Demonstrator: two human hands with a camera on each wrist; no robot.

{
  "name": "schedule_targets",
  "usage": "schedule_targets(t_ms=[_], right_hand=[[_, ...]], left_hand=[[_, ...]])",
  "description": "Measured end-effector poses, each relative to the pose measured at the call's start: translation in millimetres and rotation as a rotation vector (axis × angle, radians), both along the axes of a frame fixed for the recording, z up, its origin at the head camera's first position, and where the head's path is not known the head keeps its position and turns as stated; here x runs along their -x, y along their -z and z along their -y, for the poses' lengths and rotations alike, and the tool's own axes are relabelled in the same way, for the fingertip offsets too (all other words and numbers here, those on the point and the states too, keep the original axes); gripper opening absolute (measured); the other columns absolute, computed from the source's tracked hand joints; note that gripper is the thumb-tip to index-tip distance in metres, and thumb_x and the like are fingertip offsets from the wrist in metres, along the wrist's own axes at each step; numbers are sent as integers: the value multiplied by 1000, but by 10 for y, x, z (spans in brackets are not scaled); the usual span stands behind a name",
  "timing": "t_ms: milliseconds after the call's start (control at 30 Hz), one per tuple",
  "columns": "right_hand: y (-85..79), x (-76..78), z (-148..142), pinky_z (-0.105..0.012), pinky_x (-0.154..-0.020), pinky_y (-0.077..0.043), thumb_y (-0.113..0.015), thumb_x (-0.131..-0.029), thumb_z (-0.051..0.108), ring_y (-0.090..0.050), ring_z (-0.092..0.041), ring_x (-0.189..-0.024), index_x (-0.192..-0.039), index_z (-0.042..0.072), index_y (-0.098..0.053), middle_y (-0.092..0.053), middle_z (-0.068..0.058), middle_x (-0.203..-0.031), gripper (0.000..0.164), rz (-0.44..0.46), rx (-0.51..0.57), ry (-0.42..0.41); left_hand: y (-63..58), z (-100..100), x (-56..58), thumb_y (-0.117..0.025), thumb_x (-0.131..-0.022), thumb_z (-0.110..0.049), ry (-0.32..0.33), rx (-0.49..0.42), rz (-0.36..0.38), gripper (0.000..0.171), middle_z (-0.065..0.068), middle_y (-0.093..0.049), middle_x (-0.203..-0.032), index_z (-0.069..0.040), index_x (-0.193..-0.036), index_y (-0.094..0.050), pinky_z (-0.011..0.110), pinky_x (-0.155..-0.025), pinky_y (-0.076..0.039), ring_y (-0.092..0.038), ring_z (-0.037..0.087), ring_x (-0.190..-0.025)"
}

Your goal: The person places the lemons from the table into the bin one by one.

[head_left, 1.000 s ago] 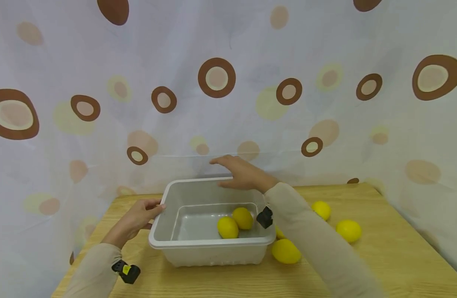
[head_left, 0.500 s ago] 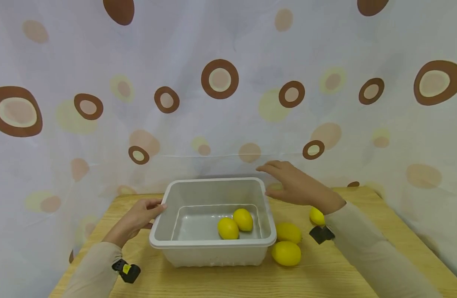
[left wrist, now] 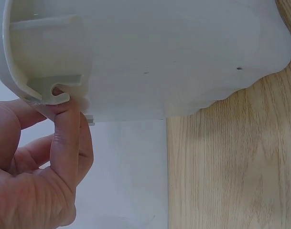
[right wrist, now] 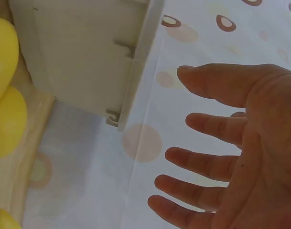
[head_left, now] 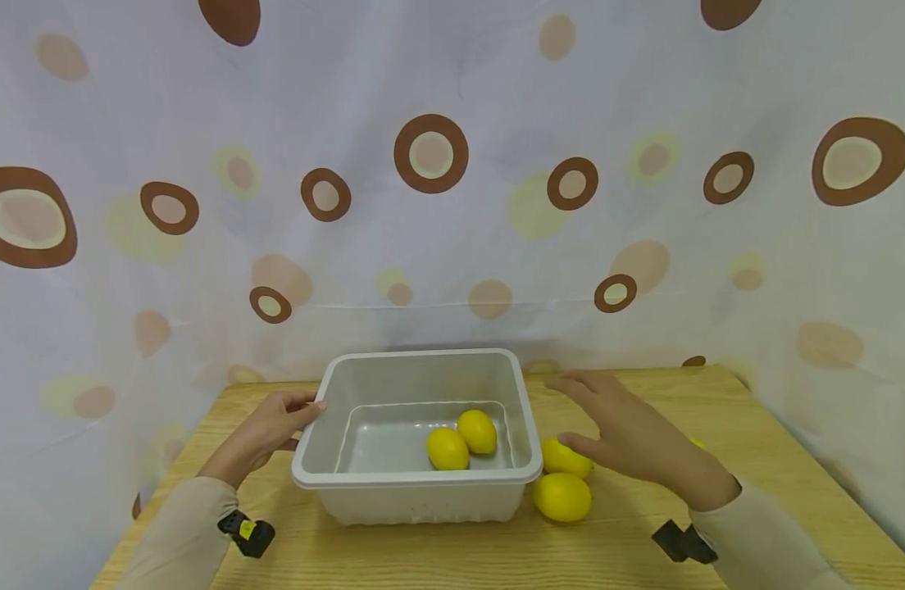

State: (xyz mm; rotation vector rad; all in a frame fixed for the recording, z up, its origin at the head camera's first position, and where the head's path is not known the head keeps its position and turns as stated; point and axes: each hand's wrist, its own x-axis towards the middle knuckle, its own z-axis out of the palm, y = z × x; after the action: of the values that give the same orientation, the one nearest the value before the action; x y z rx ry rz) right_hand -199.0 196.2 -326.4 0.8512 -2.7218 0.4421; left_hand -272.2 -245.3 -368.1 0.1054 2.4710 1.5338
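Observation:
On the table stands a white plastic bin (head_left: 423, 504) with two lemons inside, one lemon (head_left: 447, 449) in front of the other lemon (head_left: 477, 432). My left hand (head_left: 264, 434) grips the bin's left rim, thumb on top; in the left wrist view its fingers (left wrist: 66, 143) curl under the rim beside a small hook-shaped rib. Over the table right of the bin, my right hand (head_left: 637, 430) hovers with fingers spread and holds nothing. Below and beside it lie a lemon (head_left: 562, 497) and another lemon (head_left: 570, 463) against the bin's right side, the latter partly covered by the thumb.
A further lemon (head_left: 698, 443) peeks out behind the right hand, mostly hidden. The wooden table (head_left: 423, 557) ends at the back against a pale curtain (head_left: 452, 246) printed with brown ovals. A black wrist camera (head_left: 246, 533) sits on each sleeve.
My right hand has drawn back from above the bin, moving right and then lower over the loose lemons. The left hand stays on the rim, and the two lemons in the bin have not moved.

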Motion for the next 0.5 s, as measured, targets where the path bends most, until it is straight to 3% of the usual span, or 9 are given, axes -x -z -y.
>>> schedule_targets(t_ms=[233, 500], right_hand=[[358, -184, -42, -52, -86, -51, -75, -83, 26, -51, -37, -117, -135, 11, -52, -52, -15, -133, 59, 92, -9, 49], [737, -174, -27, -52, -84, -51, -78, -79, 29, -54, -36, -112, -127, 11, -58, -54, -14, -128, 55, 216, -37, 74]], left_hand=[[25, 17, -17, -52, -100, -23, 5, -9, 0, 51, 24, -57, -123, 10, -138, -41, 43, -77, -57, -62, 21, -97], [22, 26, 22, -52, -100, -24, 13, -21, -7, 52, 25, -56, -126, 9, -139, -41, 42, -78, -57, -62, 21, -99]])
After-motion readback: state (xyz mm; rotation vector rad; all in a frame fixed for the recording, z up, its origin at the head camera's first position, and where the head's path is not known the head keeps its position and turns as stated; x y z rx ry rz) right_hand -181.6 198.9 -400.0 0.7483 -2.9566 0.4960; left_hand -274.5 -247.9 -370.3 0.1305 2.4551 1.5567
